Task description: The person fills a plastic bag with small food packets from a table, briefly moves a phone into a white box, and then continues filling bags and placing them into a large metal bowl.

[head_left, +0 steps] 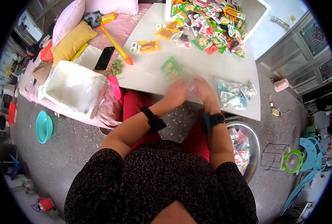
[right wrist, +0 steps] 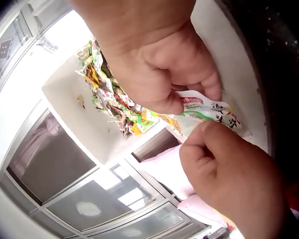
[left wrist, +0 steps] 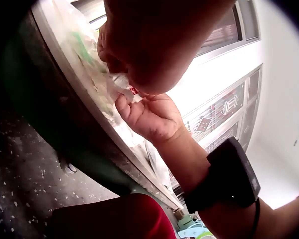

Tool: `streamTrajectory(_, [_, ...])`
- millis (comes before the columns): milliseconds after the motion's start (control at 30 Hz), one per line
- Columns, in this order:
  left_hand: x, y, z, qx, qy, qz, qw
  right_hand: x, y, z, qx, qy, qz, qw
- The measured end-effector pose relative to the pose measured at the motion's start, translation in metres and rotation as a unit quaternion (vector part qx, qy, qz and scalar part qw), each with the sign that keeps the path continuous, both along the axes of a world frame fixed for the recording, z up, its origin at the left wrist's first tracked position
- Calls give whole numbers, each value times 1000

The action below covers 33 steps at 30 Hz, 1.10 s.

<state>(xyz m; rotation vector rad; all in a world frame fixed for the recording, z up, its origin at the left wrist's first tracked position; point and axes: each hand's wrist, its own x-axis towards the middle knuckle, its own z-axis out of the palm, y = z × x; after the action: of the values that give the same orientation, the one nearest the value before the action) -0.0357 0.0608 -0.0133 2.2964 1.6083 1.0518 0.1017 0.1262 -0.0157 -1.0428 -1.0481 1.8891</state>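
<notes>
Both hands meet over the table's near edge. Between them is a small snack packet (right wrist: 217, 113), white with green and red print and dark characters in the right wrist view. My left hand (head_left: 177, 92) pinches it between thumb and curled fingers. My right hand (head_left: 201, 89) grips it close beside the left, its fingertips on the plastic. In the left wrist view the left hand (left wrist: 144, 55) covers much of the packet, and the right hand (left wrist: 152, 117) pinches a whitish bit of it. A blurred green snack packet (head_left: 172, 69) shows just beyond the left hand in the head view.
A white foam box (head_left: 258, 22) heaped with snack packets stands at the table's far side. A yellow-orange packet (head_left: 145, 46) lies at left, blue-white packets (head_left: 231, 95) at right. An open foam box (head_left: 57, 80) sits on the bed; a metal basin (head_left: 253, 149) with packets stands below.
</notes>
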Motion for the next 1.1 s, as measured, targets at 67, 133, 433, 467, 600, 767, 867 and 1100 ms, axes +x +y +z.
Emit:
streamTrajectory(67, [-2, -2, 0, -28, 2, 9, 1000, -8, -18, 9, -5, -38, -99, 994])
streamTrajectory(133, [-3, -5, -4, -27, -1, 16, 999, 0, -24, 16, 22, -161, -39, 986])
streamTrajectory(433, [0, -4, 11, 79, -7, -16, 997, -21, -18, -2, 57, -103, -8, 993])
streamTrajectory(467, [-1, -4, 17, 82, -9, -13, 997, -22, -17, -2, 41, -75, -19, 996])
streamTrajectory(600, [-14, 5, 6, 113, 31, -32, 993, -4, -12, 20, 49, -221, 60, 972])
streamTrajectory(767, [-19, 6, -7, 181, 41, -35, 982, 33, 37, 22, 159, -304, 6, 939])
streamTrajectory(867, [-17, 6, -7, 176, 34, -21, 984, 57, 81, 11, 230, -302, -70, 923])
streamTrajectory(1100, [-20, 11, -18, 121, 58, -16, 991, 86, 189, -8, 434, -552, -246, 668])
